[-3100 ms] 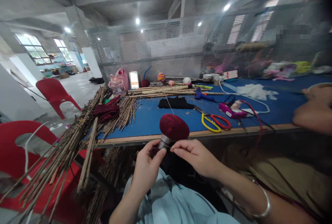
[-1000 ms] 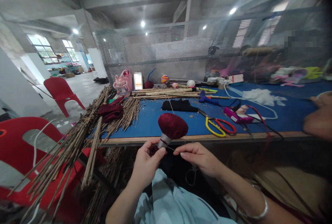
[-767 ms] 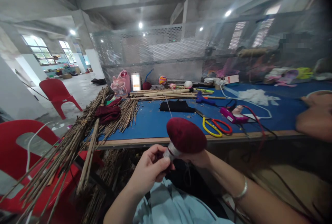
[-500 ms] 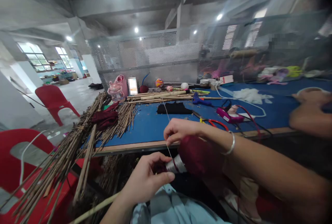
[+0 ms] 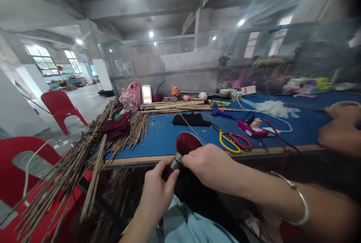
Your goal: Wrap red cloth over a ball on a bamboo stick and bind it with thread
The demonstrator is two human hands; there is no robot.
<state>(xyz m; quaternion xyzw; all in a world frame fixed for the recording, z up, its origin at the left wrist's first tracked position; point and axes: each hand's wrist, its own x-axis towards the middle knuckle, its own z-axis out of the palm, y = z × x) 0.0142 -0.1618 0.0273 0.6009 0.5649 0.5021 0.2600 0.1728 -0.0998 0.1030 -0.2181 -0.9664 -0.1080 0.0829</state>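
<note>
A dark red cloth-covered object (image 5: 187, 143) with a rounded head tilts up over the table's front edge. Silvery thread (image 5: 176, 161) is wrapped round its narrow neck. My left hand (image 5: 159, 183) pinches the lower end below the wrapping. Close against the neck, on the right side, my right hand (image 5: 207, 164) has its fingers pressed together; what they hold is hidden, though a thin pale thread (image 5: 191, 127) runs from near them back across the table.
On the blue table (image 5: 160, 132) lie scissors (image 5: 229, 141), black cloth (image 5: 191, 119), a blue glue gun (image 5: 221, 111) and a purple box (image 5: 252, 128). Bundled sticks (image 5: 70, 164) cover the left side and a red chair (image 5: 25, 160). Another person's hand (image 5: 340, 123) is far right.
The dark red object's rounded head has swung up and left into fuller view. My right hand has moved from above the wrapped neck down beside it. The view has shifted slightly.
</note>
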